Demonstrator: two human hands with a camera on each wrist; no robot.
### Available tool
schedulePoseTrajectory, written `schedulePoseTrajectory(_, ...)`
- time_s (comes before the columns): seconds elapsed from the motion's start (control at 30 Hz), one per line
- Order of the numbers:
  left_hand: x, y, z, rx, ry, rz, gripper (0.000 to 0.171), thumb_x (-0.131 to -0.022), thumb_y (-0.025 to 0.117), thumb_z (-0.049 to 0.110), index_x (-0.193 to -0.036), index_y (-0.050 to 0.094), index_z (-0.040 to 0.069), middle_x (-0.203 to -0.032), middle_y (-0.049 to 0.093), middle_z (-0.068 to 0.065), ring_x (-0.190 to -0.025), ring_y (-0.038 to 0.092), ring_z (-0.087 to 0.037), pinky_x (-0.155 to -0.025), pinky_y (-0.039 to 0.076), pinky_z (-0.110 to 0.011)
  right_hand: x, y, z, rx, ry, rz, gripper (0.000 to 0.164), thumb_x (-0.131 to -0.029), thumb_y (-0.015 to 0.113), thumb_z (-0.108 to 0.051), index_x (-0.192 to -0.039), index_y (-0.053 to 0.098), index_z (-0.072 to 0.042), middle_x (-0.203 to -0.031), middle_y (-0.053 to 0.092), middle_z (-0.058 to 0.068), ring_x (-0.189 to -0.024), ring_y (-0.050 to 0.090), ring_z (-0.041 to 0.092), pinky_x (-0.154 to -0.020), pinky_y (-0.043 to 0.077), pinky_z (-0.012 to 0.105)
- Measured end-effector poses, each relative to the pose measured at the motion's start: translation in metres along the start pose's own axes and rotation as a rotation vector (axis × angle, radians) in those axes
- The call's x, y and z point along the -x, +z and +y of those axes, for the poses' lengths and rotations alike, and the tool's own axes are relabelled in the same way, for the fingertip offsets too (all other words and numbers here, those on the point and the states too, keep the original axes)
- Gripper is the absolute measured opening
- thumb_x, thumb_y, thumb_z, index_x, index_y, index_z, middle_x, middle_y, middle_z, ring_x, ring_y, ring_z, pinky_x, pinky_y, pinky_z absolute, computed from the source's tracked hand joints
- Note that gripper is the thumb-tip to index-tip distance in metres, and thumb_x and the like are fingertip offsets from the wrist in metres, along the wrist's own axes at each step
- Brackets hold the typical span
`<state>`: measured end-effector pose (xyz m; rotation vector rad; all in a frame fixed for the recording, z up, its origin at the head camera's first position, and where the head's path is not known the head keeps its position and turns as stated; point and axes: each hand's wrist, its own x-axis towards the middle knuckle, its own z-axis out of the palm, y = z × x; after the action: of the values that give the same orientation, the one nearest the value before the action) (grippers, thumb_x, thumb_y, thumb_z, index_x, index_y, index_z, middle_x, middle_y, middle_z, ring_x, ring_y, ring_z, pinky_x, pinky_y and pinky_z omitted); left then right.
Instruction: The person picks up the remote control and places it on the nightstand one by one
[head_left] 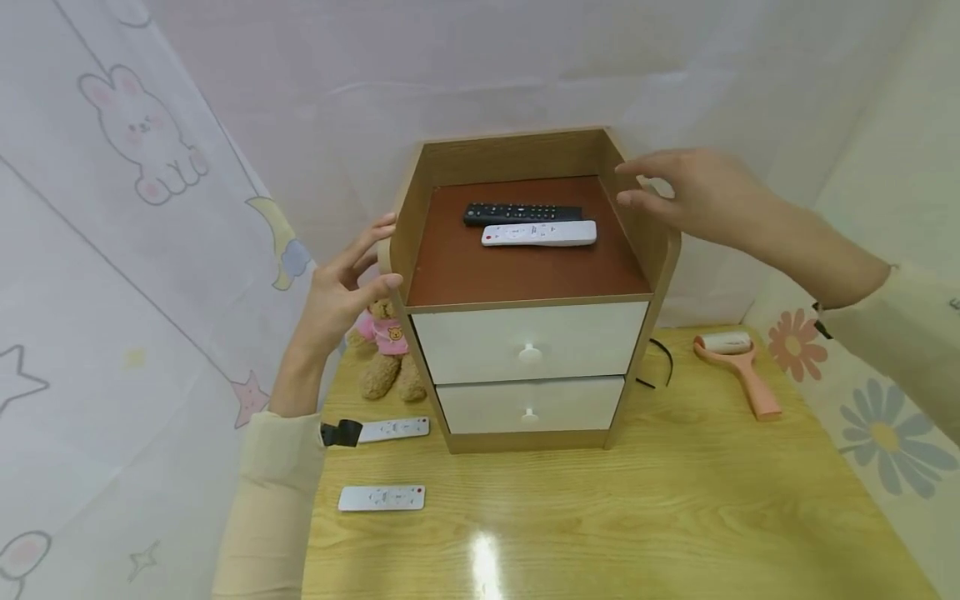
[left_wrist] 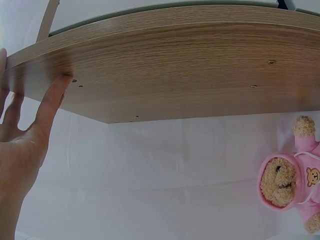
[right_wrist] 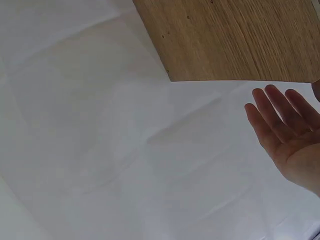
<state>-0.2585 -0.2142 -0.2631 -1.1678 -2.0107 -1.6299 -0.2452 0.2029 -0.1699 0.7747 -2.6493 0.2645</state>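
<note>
A small wood-grain cabinet (head_left: 525,442) with two white drawers stands on the table. On its brown top shelf a black remote control (head_left: 517,215) lies behind a white remote control (head_left: 540,233). My left hand (head_left: 337,287) touches the cabinet's left side panel with its fingers spread; the left wrist view shows a fingertip against the panel (left_wrist: 175,70). By the upper edge of the right side panel is my right hand (head_left: 675,187), its fingers extended and nothing held. In the right wrist view its fingers are apart from the wood, and the thumb is mostly out of frame.
Left of the cabinet sits a teddy bear (head_left: 386,342) in pink. Two more white remotes lie on the table, one farther back (head_left: 393,428), one nearer (head_left: 382,498). At right are a lint roller (head_left: 746,375) and a thin black band (head_left: 667,358). Patterned sheets hang around.
</note>
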Motion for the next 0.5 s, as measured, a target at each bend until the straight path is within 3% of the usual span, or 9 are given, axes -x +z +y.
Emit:
schedulePoseTrajectory(0.23,0.001,0.0,-0.003,0.008,-0.001,0.001,0.053,-0.087,0.062,-0.012,-0.137,0.046,-0.007,-0.15,0.038,-0.016,-0.14,0.033,-0.027,-0.109,0.035,-0.035,0.024,-0.001,0.016,-0.202,0.109,-0.012,0.05,-0.099,0.053,-0.038,-0.139,0.051,-0.009,-0.14,0.051,0.017,-0.119,0.052,0.041,-0.095,0.043,0.057)
schedulePoseTrajectory(0.5,0.002,-0.002,-0.003,0.007,-0.007,0.003,0.054,-0.086,0.06,-0.015,-0.138,0.046,-0.006,-0.151,0.037,-0.016,-0.139,0.033,-0.026,-0.109,0.035,-0.035,0.042,0.012,0.036,-0.324,0.076,-0.058,0.059,-0.095,0.062,-0.03,-0.148,0.039,-0.02,-0.149,0.041,0.006,-0.13,0.043,0.035,-0.101,0.038,0.055)
